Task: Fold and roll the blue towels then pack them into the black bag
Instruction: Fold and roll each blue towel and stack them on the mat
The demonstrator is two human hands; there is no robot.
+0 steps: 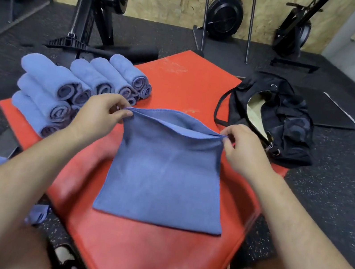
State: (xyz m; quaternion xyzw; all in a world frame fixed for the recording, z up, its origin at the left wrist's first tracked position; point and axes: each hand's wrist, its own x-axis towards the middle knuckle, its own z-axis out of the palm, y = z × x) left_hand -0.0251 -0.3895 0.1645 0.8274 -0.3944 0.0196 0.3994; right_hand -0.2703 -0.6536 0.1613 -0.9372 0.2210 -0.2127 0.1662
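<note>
Mat (151,259): towel (164,179) corners in left grip (102,112), right grip (242,147).

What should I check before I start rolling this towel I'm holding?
1. Grip: the left hand and the right hand each pinch a far corner of the towel: ok.
2. Far edges lined up: the two layers gape apart between the hands: not ok.
3. Near edge flat on the red mat: ok.
4. Rolled towels stacked to the left, apart from this one: ok.
5. Black bag open, its pale lining showing: ok.
6. Space left inside the bag: cannot tell.
</note>
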